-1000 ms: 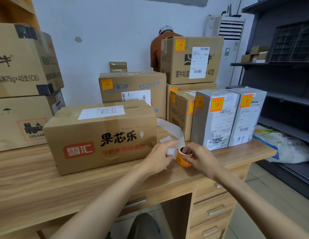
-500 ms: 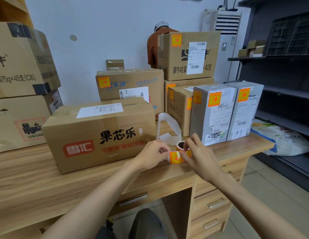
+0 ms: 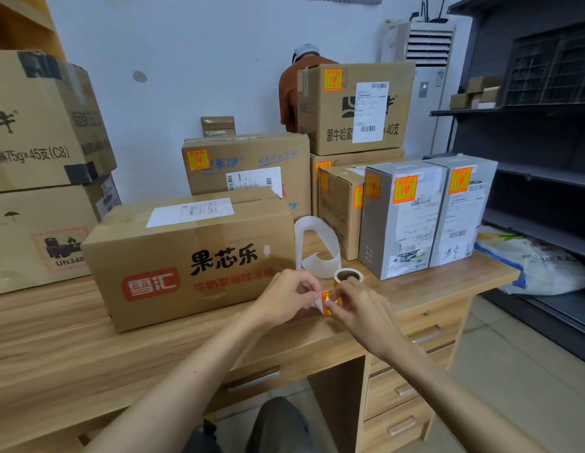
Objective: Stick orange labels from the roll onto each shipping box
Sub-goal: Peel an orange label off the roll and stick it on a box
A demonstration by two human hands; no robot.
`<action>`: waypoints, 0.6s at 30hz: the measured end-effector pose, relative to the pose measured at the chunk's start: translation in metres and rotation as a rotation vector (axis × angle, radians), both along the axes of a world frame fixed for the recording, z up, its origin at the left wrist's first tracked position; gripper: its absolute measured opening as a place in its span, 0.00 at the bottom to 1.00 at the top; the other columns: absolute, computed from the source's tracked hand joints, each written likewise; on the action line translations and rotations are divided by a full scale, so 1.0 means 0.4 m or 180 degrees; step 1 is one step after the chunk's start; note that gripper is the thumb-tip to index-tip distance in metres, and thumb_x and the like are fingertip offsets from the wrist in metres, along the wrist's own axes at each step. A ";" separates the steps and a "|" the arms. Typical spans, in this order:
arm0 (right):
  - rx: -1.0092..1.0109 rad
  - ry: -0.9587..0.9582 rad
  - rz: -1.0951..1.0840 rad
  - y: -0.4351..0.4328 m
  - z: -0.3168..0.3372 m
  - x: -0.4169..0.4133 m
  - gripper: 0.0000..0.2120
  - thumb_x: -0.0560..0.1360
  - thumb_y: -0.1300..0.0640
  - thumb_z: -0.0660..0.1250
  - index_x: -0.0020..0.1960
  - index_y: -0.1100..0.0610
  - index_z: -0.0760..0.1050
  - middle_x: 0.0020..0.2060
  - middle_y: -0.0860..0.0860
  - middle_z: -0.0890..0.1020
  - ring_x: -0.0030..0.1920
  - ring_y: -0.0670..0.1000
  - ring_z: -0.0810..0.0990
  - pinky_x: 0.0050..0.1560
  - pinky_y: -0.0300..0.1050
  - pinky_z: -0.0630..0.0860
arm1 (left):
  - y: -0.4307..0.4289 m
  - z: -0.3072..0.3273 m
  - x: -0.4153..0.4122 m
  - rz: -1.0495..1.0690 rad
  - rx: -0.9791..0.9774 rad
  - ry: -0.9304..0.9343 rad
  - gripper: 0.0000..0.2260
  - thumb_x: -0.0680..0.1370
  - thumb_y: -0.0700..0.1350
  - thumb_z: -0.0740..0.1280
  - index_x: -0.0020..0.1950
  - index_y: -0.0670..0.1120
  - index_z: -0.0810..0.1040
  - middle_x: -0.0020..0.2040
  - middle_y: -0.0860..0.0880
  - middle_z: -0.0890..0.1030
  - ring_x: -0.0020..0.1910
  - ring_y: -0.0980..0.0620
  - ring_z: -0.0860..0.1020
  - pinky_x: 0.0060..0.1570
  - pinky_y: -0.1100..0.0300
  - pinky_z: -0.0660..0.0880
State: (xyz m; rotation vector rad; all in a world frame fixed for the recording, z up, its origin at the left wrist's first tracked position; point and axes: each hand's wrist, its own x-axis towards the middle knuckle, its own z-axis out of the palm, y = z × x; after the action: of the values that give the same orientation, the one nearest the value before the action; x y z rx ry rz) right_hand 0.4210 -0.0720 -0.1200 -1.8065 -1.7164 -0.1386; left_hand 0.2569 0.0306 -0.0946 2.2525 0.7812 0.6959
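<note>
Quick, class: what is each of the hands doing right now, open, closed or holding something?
Left hand: closed, pinching the white backing strip.
Right hand: closed, pinching the orange label.

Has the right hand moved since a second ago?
Yes. The right hand has left the label roll, coming toward the desk's front edge, away from the grey box; it now pinches an orange label.

The wooden counter [image 3: 55, 348] is carrying a large brown carton [image 3: 193, 256] near its front edge. A blue-printed carton [image 3: 251, 158] is sitting behind it toward the back edge. The label roll [image 3: 348, 276] is standing just beside the large carton's right end. Two grey boxes [image 3: 402, 220] are standing upright near the right edge.
</note>
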 end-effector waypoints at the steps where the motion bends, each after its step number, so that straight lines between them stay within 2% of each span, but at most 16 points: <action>1: 0.0003 0.0029 -0.0003 -0.001 0.001 0.000 0.11 0.77 0.42 0.67 0.46 0.50 0.75 0.41 0.45 0.75 0.40 0.49 0.77 0.39 0.49 0.73 | 0.001 -0.001 0.000 -0.0048 -0.0087 -0.0003 0.03 0.79 0.39 0.70 0.48 0.44 0.84 0.43 0.47 0.85 0.43 0.49 0.83 0.48 0.55 0.83; 5: -0.0005 0.0173 -0.0019 -0.002 0.001 0.000 0.14 0.75 0.39 0.66 0.45 0.49 0.75 0.41 0.45 0.76 0.40 0.49 0.77 0.40 0.50 0.74 | 0.003 -0.003 0.000 -0.0181 -0.0441 -0.0109 0.04 0.80 0.39 0.70 0.48 0.42 0.85 0.44 0.43 0.85 0.48 0.44 0.84 0.51 0.51 0.83; 8: -0.0006 0.0272 -0.0036 -0.002 0.000 -0.001 0.13 0.75 0.40 0.67 0.44 0.49 0.75 0.41 0.45 0.76 0.41 0.48 0.77 0.40 0.49 0.74 | 0.000 0.000 0.001 -0.0216 -0.0524 -0.0142 0.05 0.80 0.38 0.69 0.48 0.41 0.85 0.45 0.43 0.85 0.49 0.45 0.84 0.52 0.50 0.83; 13: -0.0012 0.0368 -0.0068 -0.001 0.000 -0.004 0.12 0.75 0.40 0.67 0.42 0.48 0.74 0.40 0.45 0.75 0.39 0.47 0.75 0.40 0.48 0.72 | -0.004 0.004 0.004 -0.0225 -0.0525 -0.0150 0.05 0.80 0.37 0.69 0.47 0.40 0.85 0.45 0.48 0.82 0.48 0.43 0.84 0.51 0.48 0.83; 18: -0.0027 0.0486 -0.0046 0.000 -0.002 -0.001 0.14 0.74 0.38 0.66 0.42 0.48 0.76 0.39 0.44 0.76 0.39 0.46 0.76 0.40 0.48 0.72 | -0.002 0.001 0.004 -0.0310 -0.0525 -0.0167 0.06 0.81 0.39 0.69 0.49 0.41 0.86 0.47 0.53 0.79 0.48 0.46 0.83 0.52 0.48 0.83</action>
State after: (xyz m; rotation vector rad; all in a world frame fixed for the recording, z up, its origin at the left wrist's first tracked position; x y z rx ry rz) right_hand 0.4205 -0.0721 -0.1207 -1.7878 -1.5995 0.0009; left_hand 0.2584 0.0298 -0.0943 2.0998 0.6737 0.6190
